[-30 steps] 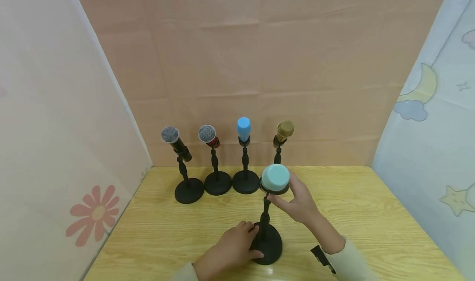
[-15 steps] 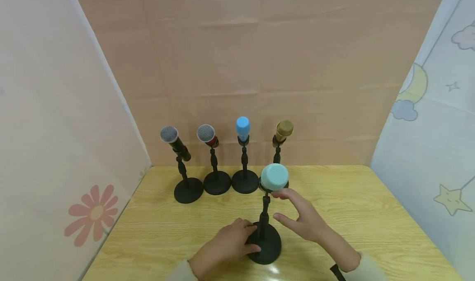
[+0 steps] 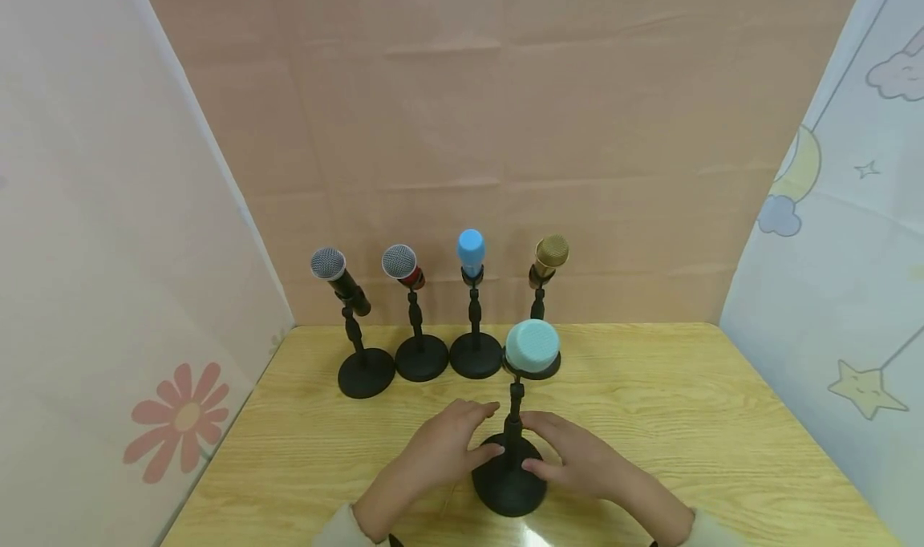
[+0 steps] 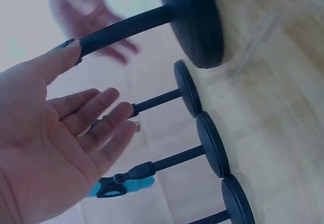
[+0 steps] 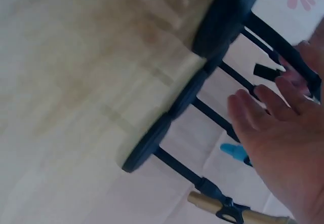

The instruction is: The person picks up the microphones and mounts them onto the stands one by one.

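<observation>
A mint-green microphone [image 3: 532, 346] sits atop a black desk stand with a round base [image 3: 509, 487], near the front middle of the table. On the left of its pole, my left hand [image 3: 446, 444] is held with loosely bent, parted fingers. Its thumb overlaps the pole [image 4: 129, 27] in the left wrist view; whether they touch I cannot tell. My right hand [image 3: 581, 457] is on the pole's other side, fingers spread and gripping nothing. In the right wrist view its palm [image 5: 291, 143] faces the stands.
Behind stands a row of similar black stands, bearing a black microphone [image 3: 339, 270], a red one with silver mesh [image 3: 401, 263], a blue one [image 3: 472, 250] and a gold one [image 3: 551, 254]. Fabric walls [image 3: 462, 130] surround the wooden table [image 3: 650, 395].
My right hand has come down from the mint-green microphone to beside the lower pole. My left hand has lifted off the base and moved up slightly. The stand has barely shifted.
</observation>
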The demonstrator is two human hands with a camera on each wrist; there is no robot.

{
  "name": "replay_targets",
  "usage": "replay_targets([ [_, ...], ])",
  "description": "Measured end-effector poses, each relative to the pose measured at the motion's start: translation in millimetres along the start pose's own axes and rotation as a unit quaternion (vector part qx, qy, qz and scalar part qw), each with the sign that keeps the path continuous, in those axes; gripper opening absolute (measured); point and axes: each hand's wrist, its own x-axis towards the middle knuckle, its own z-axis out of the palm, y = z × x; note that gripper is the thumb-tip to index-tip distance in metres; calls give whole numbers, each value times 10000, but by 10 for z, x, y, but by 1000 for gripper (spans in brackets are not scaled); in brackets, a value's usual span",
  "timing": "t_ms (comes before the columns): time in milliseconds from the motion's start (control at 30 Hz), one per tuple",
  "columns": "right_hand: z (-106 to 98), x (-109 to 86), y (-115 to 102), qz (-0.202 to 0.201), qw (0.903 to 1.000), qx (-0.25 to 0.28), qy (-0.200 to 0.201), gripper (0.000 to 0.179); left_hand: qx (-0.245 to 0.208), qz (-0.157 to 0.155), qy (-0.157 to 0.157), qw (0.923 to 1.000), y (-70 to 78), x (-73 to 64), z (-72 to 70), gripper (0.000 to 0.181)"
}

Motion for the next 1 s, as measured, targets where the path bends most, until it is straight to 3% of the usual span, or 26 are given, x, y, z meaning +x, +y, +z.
replay_targets([
  [167, 106, 24, 29, 81, 9983, -71, -570, 57, -480, 235, -20, 9986, 17, 7, -50, 58],
  [367, 181, 33, 65, -114, 9962, -466, -730, 59, -1002, 408, -26, 9941, 42, 48, -43, 56],
  [600, 204, 19, 73, -142, 9950, -519, -839, 53, -1169, 700, -112, 9906, 88, 126, -35, 49],
  [833, 225, 12, 112, -490, 9916, -913, -780, 51, -1673, 450, -350, 9843, 111, 190, -27, 39],
  [1000, 223, 8, 110, -527, 9900, -1027, -816, 54, -1892, 347, -367, 9806, 114, 216, -2, 32],
])
